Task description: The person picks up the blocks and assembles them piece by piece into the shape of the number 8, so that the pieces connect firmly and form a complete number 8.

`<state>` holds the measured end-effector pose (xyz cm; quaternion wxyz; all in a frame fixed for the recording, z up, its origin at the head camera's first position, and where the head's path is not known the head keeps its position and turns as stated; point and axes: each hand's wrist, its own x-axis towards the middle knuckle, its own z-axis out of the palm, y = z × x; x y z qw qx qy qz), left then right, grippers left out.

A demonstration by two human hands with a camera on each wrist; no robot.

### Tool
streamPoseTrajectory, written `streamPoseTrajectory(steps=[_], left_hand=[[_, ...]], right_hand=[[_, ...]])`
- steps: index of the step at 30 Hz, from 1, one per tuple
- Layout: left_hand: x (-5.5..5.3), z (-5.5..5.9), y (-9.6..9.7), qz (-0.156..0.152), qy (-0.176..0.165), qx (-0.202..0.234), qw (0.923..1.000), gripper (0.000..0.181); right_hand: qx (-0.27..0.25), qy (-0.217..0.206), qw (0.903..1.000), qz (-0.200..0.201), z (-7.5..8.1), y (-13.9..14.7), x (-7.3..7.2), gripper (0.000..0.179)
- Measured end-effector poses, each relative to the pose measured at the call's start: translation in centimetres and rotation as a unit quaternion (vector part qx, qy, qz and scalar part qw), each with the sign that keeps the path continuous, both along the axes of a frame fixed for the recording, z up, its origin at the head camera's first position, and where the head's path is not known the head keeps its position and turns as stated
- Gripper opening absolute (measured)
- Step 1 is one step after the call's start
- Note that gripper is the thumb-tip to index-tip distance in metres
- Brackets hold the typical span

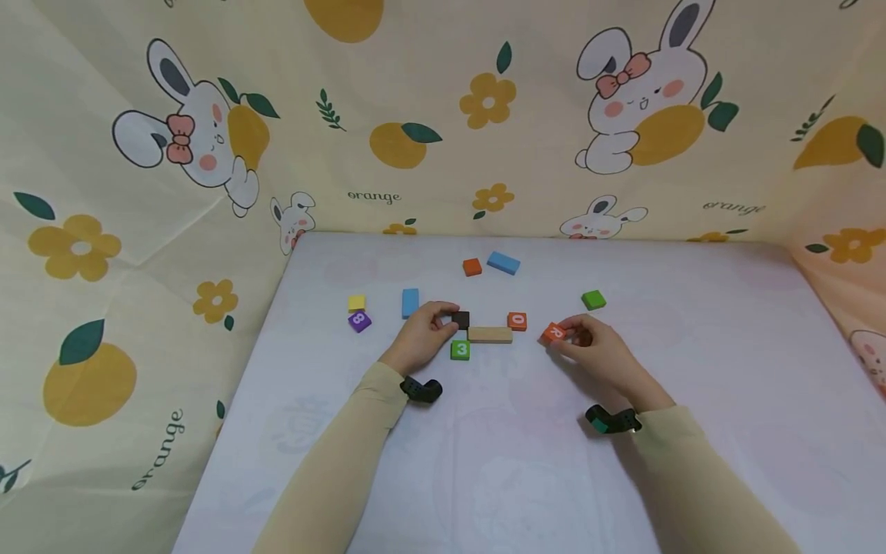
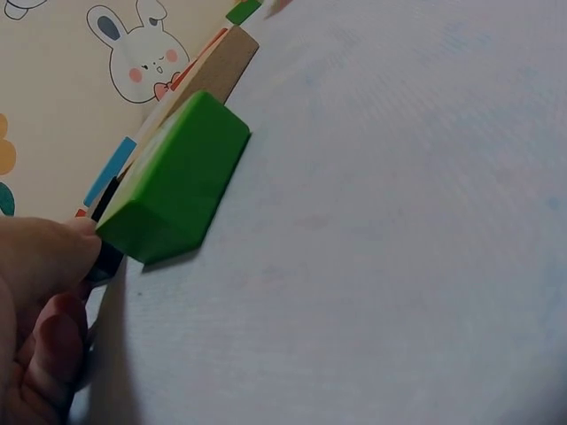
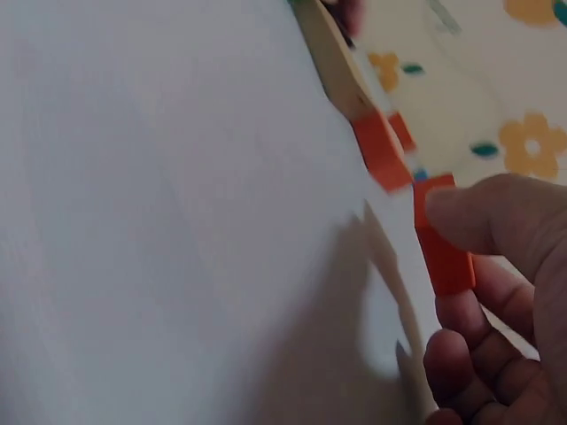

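Observation:
My left hand (image 1: pixel 441 322) pinches a small black block (image 1: pixel 461 319) between thumb and fingers on the white table (image 1: pixel 484 462). A green block marked 3 (image 1: pixel 460 350) lies just below it and fills the left wrist view (image 2: pixel 177 181) beside my thumb (image 2: pixel 44 257). A plain wooden plank (image 1: pixel 490 335) lies right of the black block, with an orange block marked 0 (image 1: pixel 517 321) past it. My right hand (image 1: pixel 567 332) pinches a tilted orange block marked R (image 1: pixel 554 332), seen close in the right wrist view (image 3: pixel 443 243).
Loose blocks lie farther back: a green one (image 1: pixel 593 299), an orange one (image 1: pixel 472 267), two blue ones (image 1: pixel 503 262) (image 1: pixel 411 302), a yellow one (image 1: pixel 356 302) and a purple one marked 8 (image 1: pixel 359 321). Printed cloth walls (image 1: pixel 443 115) close in the table's back and sides.

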<state>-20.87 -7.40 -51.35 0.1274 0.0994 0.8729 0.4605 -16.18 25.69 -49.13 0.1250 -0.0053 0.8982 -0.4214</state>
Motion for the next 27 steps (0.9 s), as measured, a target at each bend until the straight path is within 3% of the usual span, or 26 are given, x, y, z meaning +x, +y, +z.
streamPoseTrajectory(steps=[12,27], left_hand=[[-0.3,-0.8,-0.2,-0.010,0.020,0.007,0.9997,0.035],[-0.3,-0.6,-0.2,-0.005,0.009,0.006,0.9999,0.036]], right_hand=[[-0.008,-0.015,0.9949,0.100,0.1,-3.2,0.0,0.041],[-0.025,-0.030,0.9930,0.111,-0.7,-3.4,-1.0,0.041]])
